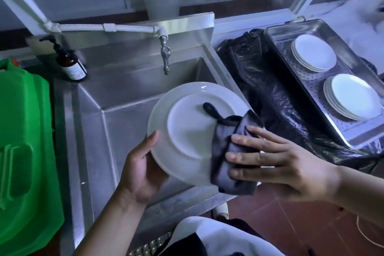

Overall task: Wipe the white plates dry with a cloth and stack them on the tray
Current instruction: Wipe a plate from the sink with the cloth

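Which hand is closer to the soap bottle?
Left. The left hand grips the plate, below the soap bottle; the right hand is farther right, on the cloth.

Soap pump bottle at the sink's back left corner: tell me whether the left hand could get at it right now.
Probably not as things stand. The left hand is gripping the white plate while the right hand wipes it with the dark cloth. The path over the sink to the soap pump bottle looks unobstructed.
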`<act>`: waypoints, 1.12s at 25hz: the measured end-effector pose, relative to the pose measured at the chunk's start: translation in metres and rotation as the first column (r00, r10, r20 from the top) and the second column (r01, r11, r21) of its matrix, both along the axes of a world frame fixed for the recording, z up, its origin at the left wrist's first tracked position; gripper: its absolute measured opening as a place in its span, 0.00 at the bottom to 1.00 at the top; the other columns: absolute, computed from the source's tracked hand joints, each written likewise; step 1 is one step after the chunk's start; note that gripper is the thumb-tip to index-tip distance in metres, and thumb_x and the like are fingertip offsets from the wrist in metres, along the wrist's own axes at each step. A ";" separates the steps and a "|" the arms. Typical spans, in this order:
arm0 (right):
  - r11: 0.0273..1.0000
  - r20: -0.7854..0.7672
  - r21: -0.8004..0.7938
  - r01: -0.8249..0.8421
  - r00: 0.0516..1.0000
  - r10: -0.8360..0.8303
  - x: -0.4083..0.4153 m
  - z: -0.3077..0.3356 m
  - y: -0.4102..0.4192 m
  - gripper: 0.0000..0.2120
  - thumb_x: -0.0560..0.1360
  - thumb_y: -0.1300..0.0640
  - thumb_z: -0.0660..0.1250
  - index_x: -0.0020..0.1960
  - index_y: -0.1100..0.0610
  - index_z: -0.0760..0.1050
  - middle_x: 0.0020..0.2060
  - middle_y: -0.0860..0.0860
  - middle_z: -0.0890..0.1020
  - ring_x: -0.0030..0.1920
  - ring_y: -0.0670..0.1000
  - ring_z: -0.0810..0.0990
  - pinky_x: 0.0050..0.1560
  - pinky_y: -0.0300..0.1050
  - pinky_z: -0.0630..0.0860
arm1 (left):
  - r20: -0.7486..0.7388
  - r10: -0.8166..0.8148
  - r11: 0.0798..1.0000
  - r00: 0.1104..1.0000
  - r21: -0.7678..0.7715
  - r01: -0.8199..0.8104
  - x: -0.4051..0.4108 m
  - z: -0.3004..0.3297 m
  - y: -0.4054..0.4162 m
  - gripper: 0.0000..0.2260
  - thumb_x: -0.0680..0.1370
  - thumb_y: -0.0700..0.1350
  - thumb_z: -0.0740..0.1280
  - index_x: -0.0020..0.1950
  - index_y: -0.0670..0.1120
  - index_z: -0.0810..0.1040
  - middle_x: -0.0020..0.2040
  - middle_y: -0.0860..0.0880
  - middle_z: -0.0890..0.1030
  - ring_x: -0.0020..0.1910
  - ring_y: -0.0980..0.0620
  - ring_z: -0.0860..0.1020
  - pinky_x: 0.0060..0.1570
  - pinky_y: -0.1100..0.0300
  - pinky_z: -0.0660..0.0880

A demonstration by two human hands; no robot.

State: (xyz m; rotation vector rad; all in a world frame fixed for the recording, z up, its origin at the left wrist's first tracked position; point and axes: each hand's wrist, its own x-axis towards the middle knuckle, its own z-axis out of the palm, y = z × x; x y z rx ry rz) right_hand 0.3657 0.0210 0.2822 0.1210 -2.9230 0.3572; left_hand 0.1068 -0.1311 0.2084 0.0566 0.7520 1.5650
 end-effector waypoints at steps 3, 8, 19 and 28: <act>0.948 -0.111 -0.125 0.293 0.945 -0.306 0.015 -0.023 -0.003 0.16 0.83 0.59 0.58 0.66 0.62 0.76 0.69 0.59 0.75 0.74 0.62 0.69 0.75 0.60 0.64 | -0.055 -0.048 0.999 0.997 0.021 0.050 -0.007 0.003 0.005 0.29 0.64 0.53 0.84 0.64 0.49 0.85 0.63 0.43 0.84 0.60 0.45 0.84 0.50 0.51 0.83; -0.197 0.339 -0.868 0.456 0.253 -0.906 0.013 -0.056 0.000 0.15 0.81 0.66 0.64 0.59 0.52 0.83 0.52 0.56 0.86 0.56 0.58 0.83 0.55 0.53 0.79 | -0.290 -0.168 0.973 0.942 0.102 0.205 0.005 0.011 0.022 0.22 0.75 0.47 0.72 0.69 0.56 0.80 0.66 0.46 0.82 0.63 0.46 0.82 0.52 0.53 0.82; 0.921 -0.074 -0.206 0.332 0.933 -0.352 -0.074 0.035 0.014 0.17 0.79 0.66 0.66 0.68 0.60 0.77 0.71 0.56 0.74 0.77 0.58 0.66 0.77 0.58 0.61 | -0.308 -0.203 0.950 0.930 0.170 0.263 0.012 0.032 0.027 0.20 0.76 0.44 0.70 0.68 0.51 0.81 0.64 0.43 0.83 0.63 0.45 0.81 0.57 0.53 0.80; 0.864 -0.041 -0.323 0.386 0.906 -0.421 -0.056 0.012 0.015 0.17 0.79 0.66 0.66 0.67 0.62 0.75 0.70 0.56 0.75 0.76 0.58 0.67 0.75 0.60 0.65 | -0.240 -0.032 0.966 0.970 0.241 0.092 0.009 0.031 0.005 0.22 0.78 0.46 0.71 0.72 0.48 0.78 0.69 0.41 0.80 0.68 0.42 0.78 0.60 0.53 0.79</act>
